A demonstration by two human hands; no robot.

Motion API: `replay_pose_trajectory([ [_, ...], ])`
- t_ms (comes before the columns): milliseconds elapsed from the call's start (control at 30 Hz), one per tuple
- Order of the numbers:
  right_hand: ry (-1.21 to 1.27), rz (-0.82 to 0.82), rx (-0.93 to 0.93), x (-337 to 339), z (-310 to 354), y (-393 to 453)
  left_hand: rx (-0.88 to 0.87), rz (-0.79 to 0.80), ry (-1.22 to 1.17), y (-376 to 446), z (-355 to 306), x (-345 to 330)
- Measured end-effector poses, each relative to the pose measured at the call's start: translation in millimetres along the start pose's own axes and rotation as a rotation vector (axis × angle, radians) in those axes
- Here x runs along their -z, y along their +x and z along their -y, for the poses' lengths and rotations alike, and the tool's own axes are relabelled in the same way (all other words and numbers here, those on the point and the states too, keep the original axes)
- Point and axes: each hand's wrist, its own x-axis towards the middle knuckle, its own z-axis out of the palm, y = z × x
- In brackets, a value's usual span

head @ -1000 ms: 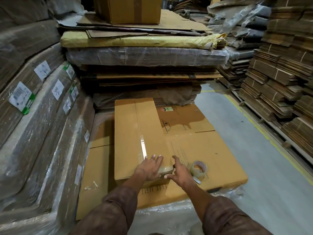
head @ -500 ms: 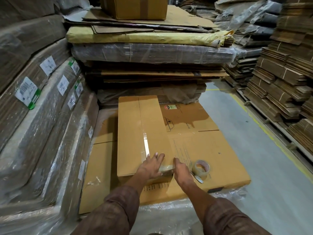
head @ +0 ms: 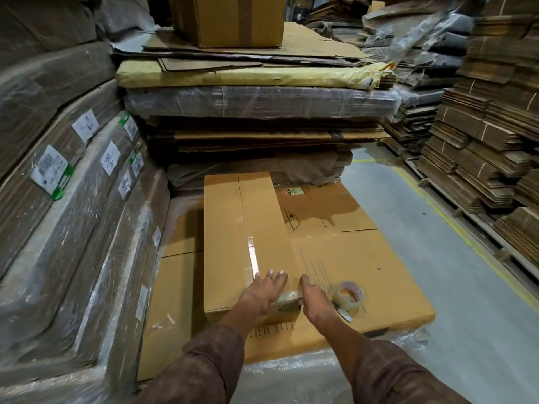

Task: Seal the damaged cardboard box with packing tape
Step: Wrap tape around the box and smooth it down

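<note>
Notably, change: almost none; both hands remain at the near corner.
Left hand (head: 267, 290): flat, fingers spread, grasping nothing, pressing tape strip (head: 287, 297) onto cardboard box (head: 230, 243).
Right hand (head: 313, 298): released, smoothing the strip's end.
Tape roll (head: 348, 295): beside right hand, on flattened carton (head: 364, 272).
Meaning: strip being bedded; sealing unfinished.

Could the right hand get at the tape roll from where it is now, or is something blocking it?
Probably yes. The right hand lies flat at the near corner of the folded cardboard box, and the tape roll sits on the cardboard just beside it, with nothing between them.
</note>
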Motion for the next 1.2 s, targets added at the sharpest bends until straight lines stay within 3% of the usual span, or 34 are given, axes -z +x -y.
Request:
replay_pose_trajectory([
  [133, 0.094, 0.035, -0.005, 3.1, 3.9, -1.8, -0.053, 0.029, 0.073, 11.6, 7.9, -8.4],
  [667, -0.053, 0.009, 0.047, 1.8, -2.3, 0.4, -0.019, -0.002, 0.046, 14.9, 4.6, -15.9],
  [867, 0.065, 0.128, 0.024, 6.9, -16.4, 6.5, -0.061, 0.015, 0.005, 14.3, 10.6, -9.7],
  [1000, 0.125, 0.073, 0.031, 9.5, -4.4, 1.9, -0.045, -0.031, 0.014, 18.1, 7.7, -14.8],
  [1200, -0.015, 0.043, 0.011, 8.5, -0.1, 1.9, -0.063, 0.005, 0.008, 18.4, 0.4, -17.3],
])
